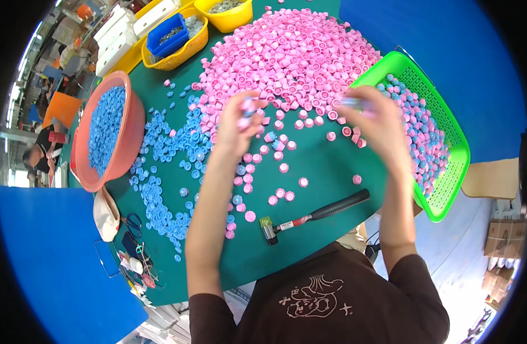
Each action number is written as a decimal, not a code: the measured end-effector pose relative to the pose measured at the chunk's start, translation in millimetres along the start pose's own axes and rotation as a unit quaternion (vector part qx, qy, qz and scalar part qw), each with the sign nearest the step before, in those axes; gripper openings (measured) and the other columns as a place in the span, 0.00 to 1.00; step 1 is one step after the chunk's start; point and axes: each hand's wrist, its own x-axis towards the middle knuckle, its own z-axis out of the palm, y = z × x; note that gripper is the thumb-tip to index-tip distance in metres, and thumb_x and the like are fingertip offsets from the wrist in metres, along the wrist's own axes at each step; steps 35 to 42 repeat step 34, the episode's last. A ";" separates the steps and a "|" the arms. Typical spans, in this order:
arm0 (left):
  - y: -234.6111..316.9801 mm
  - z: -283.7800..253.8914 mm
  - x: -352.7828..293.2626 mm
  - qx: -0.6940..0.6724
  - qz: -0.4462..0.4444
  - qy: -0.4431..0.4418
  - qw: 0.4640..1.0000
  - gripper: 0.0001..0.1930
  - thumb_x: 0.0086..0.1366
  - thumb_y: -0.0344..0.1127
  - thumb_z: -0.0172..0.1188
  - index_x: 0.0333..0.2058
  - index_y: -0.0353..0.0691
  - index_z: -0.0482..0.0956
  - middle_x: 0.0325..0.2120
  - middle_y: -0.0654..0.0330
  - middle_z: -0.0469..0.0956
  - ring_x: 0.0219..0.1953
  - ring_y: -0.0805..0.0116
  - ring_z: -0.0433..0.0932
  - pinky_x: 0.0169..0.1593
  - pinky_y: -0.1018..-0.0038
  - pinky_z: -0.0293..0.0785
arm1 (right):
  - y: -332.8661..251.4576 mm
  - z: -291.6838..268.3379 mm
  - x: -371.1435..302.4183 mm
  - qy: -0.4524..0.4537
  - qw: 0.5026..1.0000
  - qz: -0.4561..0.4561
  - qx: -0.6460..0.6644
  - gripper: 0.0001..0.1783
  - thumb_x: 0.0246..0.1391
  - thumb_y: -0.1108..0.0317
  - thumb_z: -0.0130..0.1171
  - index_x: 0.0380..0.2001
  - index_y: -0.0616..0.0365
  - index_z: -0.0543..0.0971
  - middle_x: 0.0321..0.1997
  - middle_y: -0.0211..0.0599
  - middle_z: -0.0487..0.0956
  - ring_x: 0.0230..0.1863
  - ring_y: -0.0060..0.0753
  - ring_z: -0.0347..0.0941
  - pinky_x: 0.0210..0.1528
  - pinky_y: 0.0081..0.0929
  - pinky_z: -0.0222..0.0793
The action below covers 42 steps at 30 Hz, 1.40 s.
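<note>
My left hand (236, 127) is closed around a few small pink cup-shaped pieces (246, 113), with some blue showing among them. My right hand (381, 119) is blurred by motion beside the green basket; a smeared pink-and-blue piece (358, 104) shows at its fingertips. Between and beyond both hands spreads a large heap of pink cup-shaped pieces (292, 51). Loose round blue caps (163, 209) lie scattered left of my left forearm. Inside the green basket (457, 166) are many pink pieces joined with blue ones.
A rubber-headed hammer (315, 217) lies near the table's front edge. A tilted pink tub (136, 117) of blue caps stands at left, with scissors (132, 225) nearby. Yellow baskets (203, 40) and a blue tray (167, 35) sit at the back. Another person (44, 146) is far left.
</note>
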 end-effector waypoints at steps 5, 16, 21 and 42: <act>-64.6 164.6 6.1 -0.017 -0.059 -0.209 0.976 0.16 0.62 0.42 0.60 0.47 0.43 0.75 0.35 0.59 0.75 0.22 0.77 0.69 0.20 0.83 0.61 | 52.9 -118.8 -61.3 0.100 0.963 0.141 -0.207 0.18 0.54 0.62 0.66 0.45 0.62 0.80 0.43 0.36 0.81 0.48 0.27 0.75 0.52 0.26 0.69; -42.3 125.4 -15.3 0.336 0.208 -0.109 0.912 0.11 0.64 0.33 0.61 0.44 0.38 0.83 0.35 0.60 0.83 0.36 0.72 0.79 0.42 0.75 0.75 | 5.5 -61.3 -68.8 0.026 0.995 0.086 0.036 0.15 0.56 0.76 0.59 0.48 0.60 0.80 0.48 0.33 0.80 0.43 0.18 0.75 0.45 0.18 0.71; 22.3 -31.2 -48.2 0.495 0.219 0.106 0.834 0.09 0.62 0.35 0.62 0.38 0.36 0.82 0.31 0.62 0.81 0.30 0.75 0.77 0.36 0.75 0.74 | -5.7 71.6 -11.0 -0.283 0.919 -0.259 -0.094 0.24 0.45 0.80 0.58 0.49 0.53 0.77 0.57 0.42 0.72 0.54 0.46 0.73 0.48 0.40 0.74; 12.8 -73.9 -103.8 0.709 0.198 -0.016 0.677 0.14 0.57 0.38 0.68 0.39 0.39 0.81 0.45 0.55 0.75 0.49 0.55 0.73 0.55 0.62 0.69 | 10.6 113.7 39.3 -0.426 0.896 -0.119 0.044 0.22 0.41 0.73 0.66 0.44 0.55 0.77 0.51 0.35 0.73 0.49 0.38 0.75 0.43 0.38 0.75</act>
